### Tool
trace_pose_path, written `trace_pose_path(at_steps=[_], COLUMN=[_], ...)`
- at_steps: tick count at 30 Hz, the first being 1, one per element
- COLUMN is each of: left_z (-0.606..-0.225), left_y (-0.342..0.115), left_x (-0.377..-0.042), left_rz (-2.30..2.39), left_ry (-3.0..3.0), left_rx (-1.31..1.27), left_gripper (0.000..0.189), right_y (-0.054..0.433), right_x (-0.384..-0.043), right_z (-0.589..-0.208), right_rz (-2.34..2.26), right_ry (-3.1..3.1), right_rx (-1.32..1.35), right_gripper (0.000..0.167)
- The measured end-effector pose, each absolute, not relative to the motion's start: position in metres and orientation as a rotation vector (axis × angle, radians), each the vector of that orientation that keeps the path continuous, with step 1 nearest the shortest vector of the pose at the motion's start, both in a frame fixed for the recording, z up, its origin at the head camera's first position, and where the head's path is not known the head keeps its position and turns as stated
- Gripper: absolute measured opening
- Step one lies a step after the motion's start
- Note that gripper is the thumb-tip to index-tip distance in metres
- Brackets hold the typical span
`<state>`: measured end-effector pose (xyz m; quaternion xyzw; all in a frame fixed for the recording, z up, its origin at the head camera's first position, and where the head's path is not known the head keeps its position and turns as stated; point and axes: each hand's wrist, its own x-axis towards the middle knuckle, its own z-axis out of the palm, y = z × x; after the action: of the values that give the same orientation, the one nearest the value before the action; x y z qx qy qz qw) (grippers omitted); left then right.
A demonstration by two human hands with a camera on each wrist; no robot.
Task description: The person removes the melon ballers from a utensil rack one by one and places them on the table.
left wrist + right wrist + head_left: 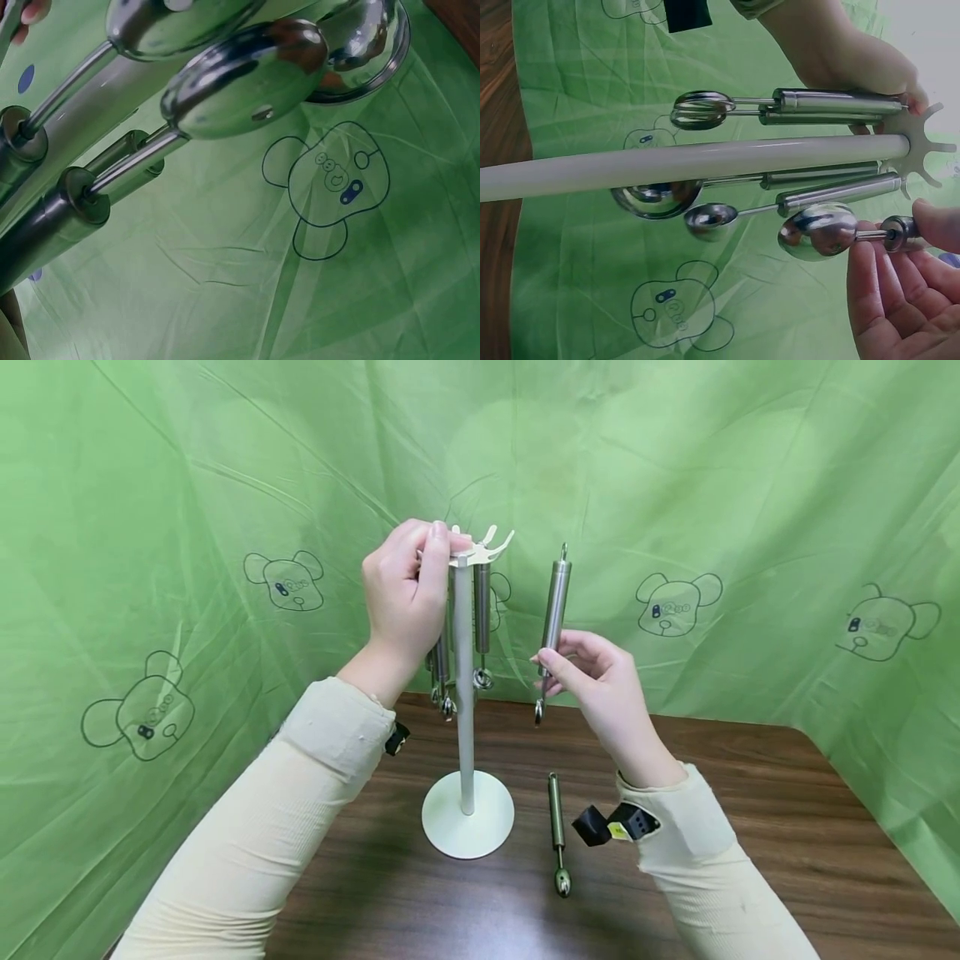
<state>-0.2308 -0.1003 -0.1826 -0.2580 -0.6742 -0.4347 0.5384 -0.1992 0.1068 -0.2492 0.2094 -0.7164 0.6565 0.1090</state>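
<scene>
A white utensil stand (464,710) rises from a round base, with curved hooks fanning out at its top. My left hand (405,585) pinches the hooked top between thumb and fingers. Several steel scoops (482,610) hang from it, bowls down; in the left wrist view their shiny bowls (247,79) are close up. Right of the stand, my right hand (600,677) holds another steel scoop (556,597) by the lower handle, ring end up. Its round bowl (817,232) shows beside the hanging scoops in the right wrist view.
On the brown wooden table (712,777), another steel scoop (556,810) lies right of the stand's base, its bowl toward me. A green curtain (600,468) printed with bear faces surrounds the table at the back and sides.
</scene>
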Motion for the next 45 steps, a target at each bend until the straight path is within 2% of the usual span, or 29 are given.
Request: trace_pose_path(at_steps=[27,45], left_z=[-0.184,-0.185], left_y=[-0.099,-0.099], left_x=[-0.232,-0.233], left_rz=[-1.024,-1.025], left_ry=[-1.586,-1.568], left_rx=[-0.612,-0.619], left_gripper=[0.035,0.035], right_y=[0.125,0.132], right_x=[-0.173,-0.163], right_z=[-0.321,-0.355], right_rz=[2.116,2.203], right_ry=[-2.035,-1.951], right_rx=[0.436,0.318], right_gripper=[0.008,0.016])
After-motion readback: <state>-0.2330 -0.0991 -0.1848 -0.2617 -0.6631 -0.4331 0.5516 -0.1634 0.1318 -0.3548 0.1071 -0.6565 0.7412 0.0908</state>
